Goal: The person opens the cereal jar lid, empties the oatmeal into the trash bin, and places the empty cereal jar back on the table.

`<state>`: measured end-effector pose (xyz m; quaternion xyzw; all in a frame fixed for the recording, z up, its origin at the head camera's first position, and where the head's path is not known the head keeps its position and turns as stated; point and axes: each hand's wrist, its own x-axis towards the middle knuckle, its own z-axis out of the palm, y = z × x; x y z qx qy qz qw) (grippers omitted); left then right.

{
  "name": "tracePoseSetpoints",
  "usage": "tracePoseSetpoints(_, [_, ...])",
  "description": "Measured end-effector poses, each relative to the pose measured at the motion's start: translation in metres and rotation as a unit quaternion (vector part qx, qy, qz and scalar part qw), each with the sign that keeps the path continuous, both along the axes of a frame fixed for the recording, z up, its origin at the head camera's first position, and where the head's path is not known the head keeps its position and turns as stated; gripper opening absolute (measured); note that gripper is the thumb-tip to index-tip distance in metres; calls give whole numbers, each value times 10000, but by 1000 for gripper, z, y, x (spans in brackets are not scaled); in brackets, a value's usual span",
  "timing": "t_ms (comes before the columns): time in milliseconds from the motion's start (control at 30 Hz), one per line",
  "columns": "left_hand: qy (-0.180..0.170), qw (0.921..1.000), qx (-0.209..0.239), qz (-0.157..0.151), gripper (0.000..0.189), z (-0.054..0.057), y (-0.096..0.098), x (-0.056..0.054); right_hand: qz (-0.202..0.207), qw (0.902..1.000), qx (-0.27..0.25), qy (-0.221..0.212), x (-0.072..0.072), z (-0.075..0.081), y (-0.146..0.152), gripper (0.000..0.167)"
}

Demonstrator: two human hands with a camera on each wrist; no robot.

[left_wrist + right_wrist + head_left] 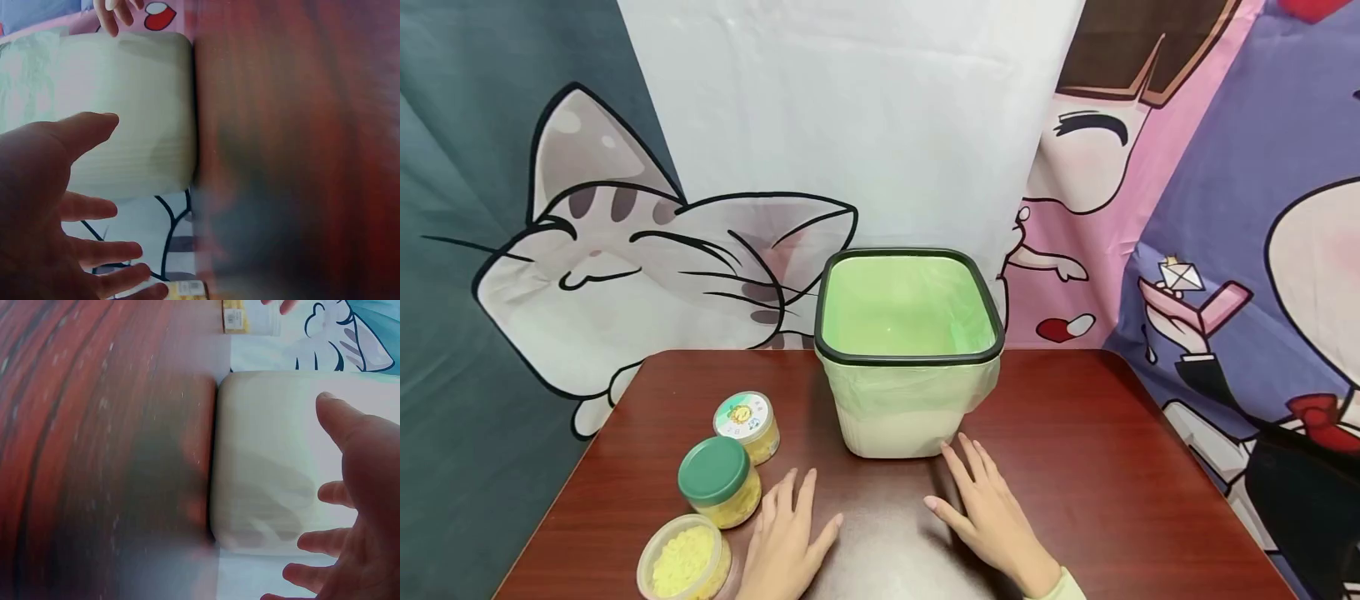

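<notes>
A white trash bin [887,425] with a black rim and a light green liner bag stands upright at the back middle of the table. My left hand [785,537], fingers spread and straight, is held just right of the jars and holds nothing. My right hand [992,521] is also spread, its fingertips by the bin's lower right corner; whether they touch it I cannot tell. In the left wrist view, the left hand [81,206] faces the bin's pale side [137,106]. The right wrist view has the right hand [356,500] facing the bin wall [262,444] too.
Left of my left hand stand three jars in a slanted row: one with a printed white lid [743,415], one with a green lid [713,471], and a lidless one [685,560] with yellow crumbly contents. A cartoon-printed cloth [760,108] hangs behind the reddish-brown table [1097,483].
</notes>
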<state>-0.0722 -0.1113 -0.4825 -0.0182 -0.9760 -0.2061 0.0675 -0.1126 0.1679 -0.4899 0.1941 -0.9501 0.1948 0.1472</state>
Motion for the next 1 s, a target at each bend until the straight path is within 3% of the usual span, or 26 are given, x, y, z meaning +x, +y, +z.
tracePoseSetpoints(100, [132, 9999, 36, -19, 63, -1, -5, 5, -8, 10000, -36, -1, 1, -1, -3, 72])
tracePoseSetpoints(167, [432, 9990, 76, -44, 58, -3, -8, 7, 0, 10000, -66, 32, 2, -1, -4, 72])
tracePoseSetpoints(233, [1028, 9944, 203, -121, 50, -5, -12, 9, 12, 9999, -70, 99, 2, -1, -5, 71])
tracePoseSetpoints(300, [1957, 9791, 430, -339, 39, -7, -17, 8, 15, 9998, -92, 165, 2, -2, -6, 71])
tracePoseSetpoints(333, [2524, 9647, 577, -472, 32, -7, -19, 7, 20, 9998, -100, 190, 2, -2, -7, 71])
tracePoseSetpoints(367, [3118, 9455, 718, -613, 25, -7, -21, 5, 33, 9997, -106, 212, 2, -2, -7, 71])
tracePoseSetpoints(433, [4233, 8973, 938, -827, 20, -3, -26, 1, 60, 9996, -134, 221, 2, -2, -9, 70])
tracePoseSetpoints(500, [5024, 8536, 1068, -865, 27, 7, -31, -1, 93, 9996, -182, 176, 3, -1, -12, 69])
tracePoseSetpoints(533, [5287, 8379, 1091, -804, 30, 13, -33, -1, 105, 9996, -197, 149, 3, -1, -13, 68])
tracePoseSetpoints(567, [5448, 8279, 1118, -721, 32, 20, -35, -1, 109, 9996, -223, 125, 4, -1, -14, 68])
tracePoseSetpoints(600, [5517, 8233, 1169, -636, 33, 23, -38, 0, 109, 9996, -246, 94, 5, -1, -15, 68])
tracePoseSetpoints(700, [5571, 8190, 1314, -399, 31, 26, -46, 4, 54, 9995, -301, 15, 7, -1, -17, 67])
tracePoseSetpoints(767, [5591, 8176, 1347, -263, 30, 20, -53, 5, 20, 9994, -344, -43, 8, -2, -18, 66])
tracePoseSetpoints(800, [5518, 8233, 1321, -166, 31, 16, -56, 6, 11, 9993, -360, -88, 9, -2, -19, 65])
tracePoseSetpoints(867, [5281, 8412, 1159, 130, 34, 15, -62, 11, 6, 9990, -406, -181, 10, -2, -21, 65])
tracePoseSetpoints(1000, [4213, 8989, 885, 821, 32, 12, -70, 28, 9, 9984, -481, -289, 11, 0, -24, 64])
